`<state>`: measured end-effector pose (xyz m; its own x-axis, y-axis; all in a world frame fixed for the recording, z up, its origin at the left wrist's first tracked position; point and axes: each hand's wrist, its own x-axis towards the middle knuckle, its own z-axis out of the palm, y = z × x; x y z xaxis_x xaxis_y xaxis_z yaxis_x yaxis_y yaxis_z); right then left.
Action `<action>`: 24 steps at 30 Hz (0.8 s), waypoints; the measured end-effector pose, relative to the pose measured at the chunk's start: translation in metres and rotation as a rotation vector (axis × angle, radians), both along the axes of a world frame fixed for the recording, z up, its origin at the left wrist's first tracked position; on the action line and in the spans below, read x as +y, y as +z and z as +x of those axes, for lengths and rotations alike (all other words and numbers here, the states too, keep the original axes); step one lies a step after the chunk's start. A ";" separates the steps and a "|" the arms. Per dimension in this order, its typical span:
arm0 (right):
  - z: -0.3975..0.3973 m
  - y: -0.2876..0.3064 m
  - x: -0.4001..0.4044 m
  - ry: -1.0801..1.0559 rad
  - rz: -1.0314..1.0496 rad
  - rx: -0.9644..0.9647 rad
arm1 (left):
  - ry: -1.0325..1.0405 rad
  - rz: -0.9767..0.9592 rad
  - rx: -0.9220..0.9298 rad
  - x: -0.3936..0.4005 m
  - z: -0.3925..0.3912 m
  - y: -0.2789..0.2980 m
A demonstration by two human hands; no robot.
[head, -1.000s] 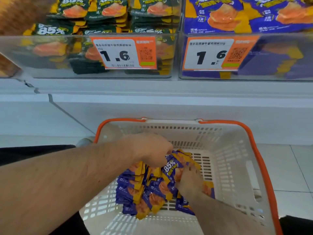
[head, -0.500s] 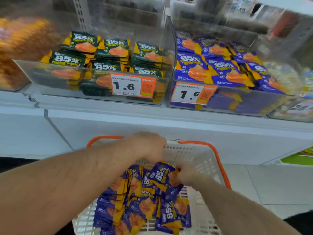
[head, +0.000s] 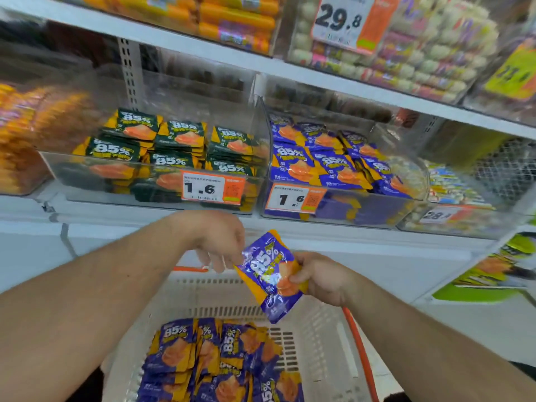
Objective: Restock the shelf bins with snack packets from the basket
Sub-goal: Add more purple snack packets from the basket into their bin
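Held packet [head: 271, 278]: purple and orange, marked "85%", tilted, raised above the basket [head: 322, 338] and below the shelf edge [head: 362, 245].

Right hand [head: 322, 278]: grips the packet's right side, thumb on the front face, fingers curled behind it.

Left hand [head: 220, 242]: above the packet's upper left corner, fingers hanging down and touching or pinching that corner; the blur leaves the exact grip unclear.

Basket: white plastic, slotted walls, orange rim [head: 361, 352]. It sits low in view, in front of the shelf.

Loose packets [head: 214, 361]: same purple kind, many, overlapping in a heap on the basket's left and middle floor.

Purple bin [head: 342, 210]: clear plastic, on the lower shelf, right of centre. It holds rows of matching purple packets [head: 327, 161], leaning back. An orange and white price tag [head: 294, 199] reading 1.6 is on its front wall.

Green bin [head: 87, 181]: clear plastic, just beside the purple bin on its left. It holds stacked dark green "85%" packets [head: 179, 140]. Its tag [head: 213, 188] also reads 1.6.

Far right bin [head: 461, 221]: clear, mixed pale contents, blurred; tag partly readable, begins 28.

Far left: orange packs [head: 26, 134], blurred.

Upper shelf [head: 203, 49]: orange tubes [head: 232, 21] at left, pale round sweets [head: 429, 47] at right behind a tag [head: 346, 21] reading 29.8.
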<state>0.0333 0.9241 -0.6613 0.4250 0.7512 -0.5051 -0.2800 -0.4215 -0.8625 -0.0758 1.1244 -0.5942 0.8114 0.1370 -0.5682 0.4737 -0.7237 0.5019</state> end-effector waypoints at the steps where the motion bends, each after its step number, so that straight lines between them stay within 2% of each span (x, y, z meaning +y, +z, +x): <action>1: 0.000 0.006 -0.001 -0.015 0.027 0.019 | 0.042 -0.069 -0.062 0.002 0.000 0.004; 4: 0.003 0.024 -0.003 -0.076 0.129 0.043 | 0.095 -0.268 -0.196 0.001 0.003 0.016; 7: -0.003 0.046 0.001 -0.168 0.177 -0.091 | 0.136 -0.372 -0.285 -0.003 0.004 0.031; 10: -0.011 0.064 0.006 -0.372 0.223 -0.383 | 0.242 -0.412 -0.462 -0.004 0.009 0.041; 12: -0.014 0.069 0.006 -0.471 0.236 -0.669 | 0.323 -0.439 -0.582 -0.007 0.013 0.047; 14: -0.015 0.071 0.003 -0.428 0.215 -1.008 | 0.366 -0.460 -0.675 -0.010 0.018 0.053; 16: -0.016 0.072 0.002 -0.340 0.214 -1.218 | 0.380 -0.434 -0.742 -0.013 0.022 0.060; 24: -0.010 0.079 0.011 -0.324 0.150 -1.250 | 0.452 -0.393 -0.887 -0.022 0.043 0.065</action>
